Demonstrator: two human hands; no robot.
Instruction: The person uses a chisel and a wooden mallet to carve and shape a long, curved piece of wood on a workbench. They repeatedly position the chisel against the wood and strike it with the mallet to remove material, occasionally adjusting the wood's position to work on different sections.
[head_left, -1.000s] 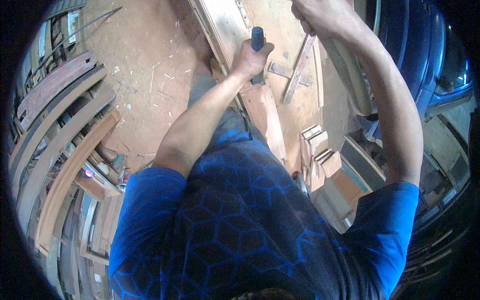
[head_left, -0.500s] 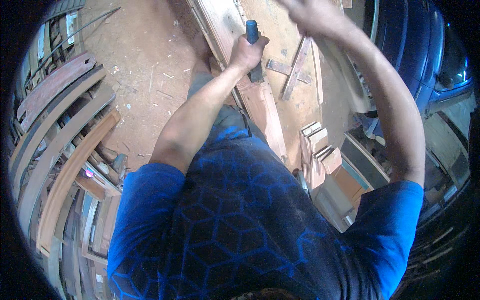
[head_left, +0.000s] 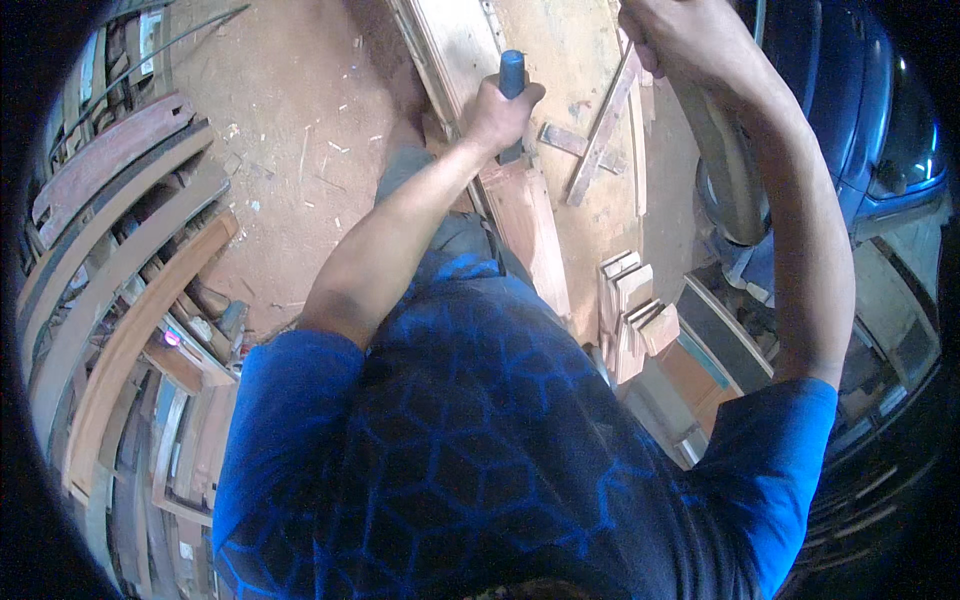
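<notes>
1. One left hand (head_left: 503,118) is wrapped tight around one blue handle (head_left: 512,70).
2. One board (head_left: 530,215) lies under that grip.
3. One right hand (head_left: 690,45) is right of the grip, fingers bent; I can't tell if it holds anything.
4. Two dark strips (head_left: 604,124) cross, also right of the grip.

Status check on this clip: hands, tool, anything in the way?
Left hand gripping dark-handled tool over the plank. Right hand at top edge, partly cut off, grip unclear. Crossed strips right of plank, clear of tool.
</notes>
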